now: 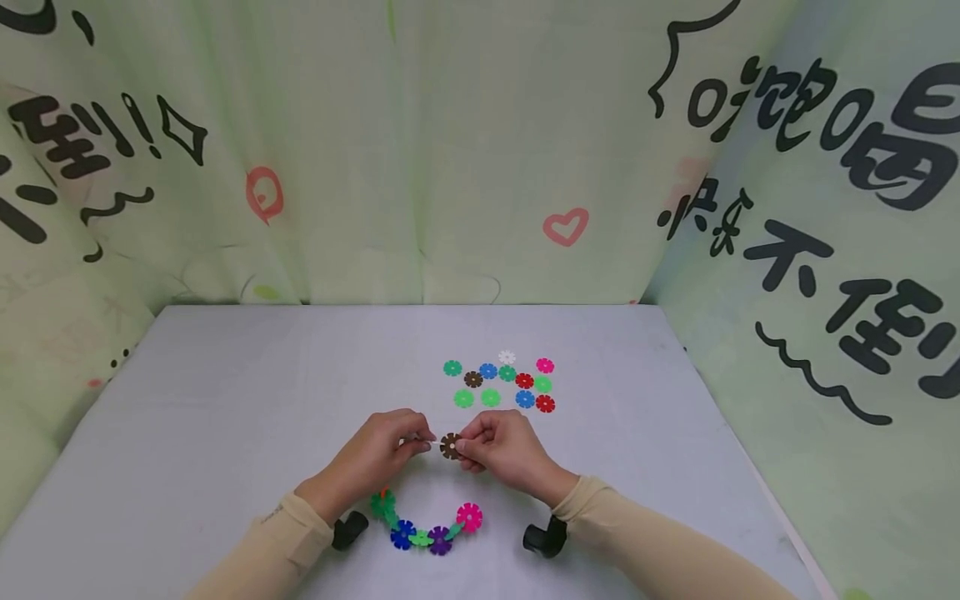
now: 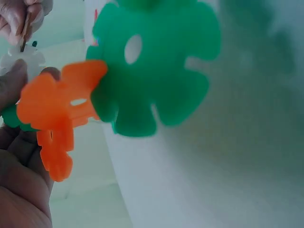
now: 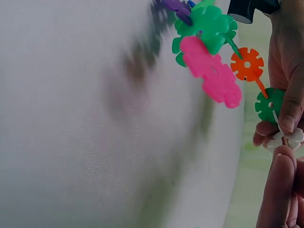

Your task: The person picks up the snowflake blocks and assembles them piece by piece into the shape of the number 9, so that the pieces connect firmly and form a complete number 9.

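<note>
My left hand (image 1: 390, 446) pinches a white notched flower disc (image 2: 34, 64) at one end of a chain of interlocked plastic discs. My right hand (image 1: 506, 450) pinches a brown notched disc (image 1: 449, 447) between thumb and fingers. In both wrist views the brown disc's edge meets the white disc; how deep it sits in a slot I cannot tell. Beside the white disc come a green disc (image 3: 270, 105) and an orange disc (image 3: 247, 64). The chain curves below the hands through green, blue and purple discs to a pink disc (image 1: 470, 517) at its other end.
Several loose discs lie beyond the hands, among them a white disc (image 1: 507, 357), a red disc (image 1: 545, 404) and a brown disc (image 1: 473, 379). A white-covered table (image 1: 225, 392) bears everything, with printed curtains (image 1: 465, 150) behind and at the sides.
</note>
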{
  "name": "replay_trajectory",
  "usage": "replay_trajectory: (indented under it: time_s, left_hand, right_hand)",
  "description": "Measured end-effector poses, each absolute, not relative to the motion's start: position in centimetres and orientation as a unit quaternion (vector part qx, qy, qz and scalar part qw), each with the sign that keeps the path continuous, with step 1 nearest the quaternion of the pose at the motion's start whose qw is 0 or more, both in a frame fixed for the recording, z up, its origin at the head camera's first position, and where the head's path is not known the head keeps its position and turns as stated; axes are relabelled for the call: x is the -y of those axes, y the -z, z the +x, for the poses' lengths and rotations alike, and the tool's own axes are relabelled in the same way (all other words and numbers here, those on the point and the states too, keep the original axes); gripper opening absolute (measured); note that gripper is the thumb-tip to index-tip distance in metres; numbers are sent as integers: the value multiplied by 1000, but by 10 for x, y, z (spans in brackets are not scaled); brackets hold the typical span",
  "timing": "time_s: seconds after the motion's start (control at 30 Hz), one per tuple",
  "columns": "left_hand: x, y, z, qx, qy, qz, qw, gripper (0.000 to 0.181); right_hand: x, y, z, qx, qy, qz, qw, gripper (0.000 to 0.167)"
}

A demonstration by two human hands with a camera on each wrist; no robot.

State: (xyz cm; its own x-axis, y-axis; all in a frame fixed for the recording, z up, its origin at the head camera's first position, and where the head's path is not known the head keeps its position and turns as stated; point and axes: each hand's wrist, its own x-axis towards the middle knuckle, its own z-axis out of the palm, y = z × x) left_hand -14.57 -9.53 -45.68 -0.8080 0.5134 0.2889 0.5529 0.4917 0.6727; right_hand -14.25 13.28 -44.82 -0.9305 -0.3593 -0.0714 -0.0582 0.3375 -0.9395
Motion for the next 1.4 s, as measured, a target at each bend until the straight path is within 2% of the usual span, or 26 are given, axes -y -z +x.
replay_trajectory:
  time_s: [0.23,0.43,0.53,0.83,1.2,1.4]
  left_hand:
    - [92,454,-147,863,396,-313,30,15]
    - [91,457,-148,879,385,-280,-10,17]
    - [92,459,-147,885,379,-270,-15,17]
    - [94,458,-145,898,357,-256,-15,16]
    - [94,460,-146,896,362,-257,-16,17]
    - [94,460,-146,894,367,-255,-18,19]
  right_hand:
    - [-133,447,-143,-800,571,-125,133,8]
    - [-144,452,-155,-799,546,-161,192,11]
    - [-161,455,-165,-832,482,-190,200,16]
    - [-217,461,-193,-922,328,-160,127,20]
    - [-250,470,-205,-943,308,-98,77,21]
    - [-255,473,-210,-952,287,-83,62,30]
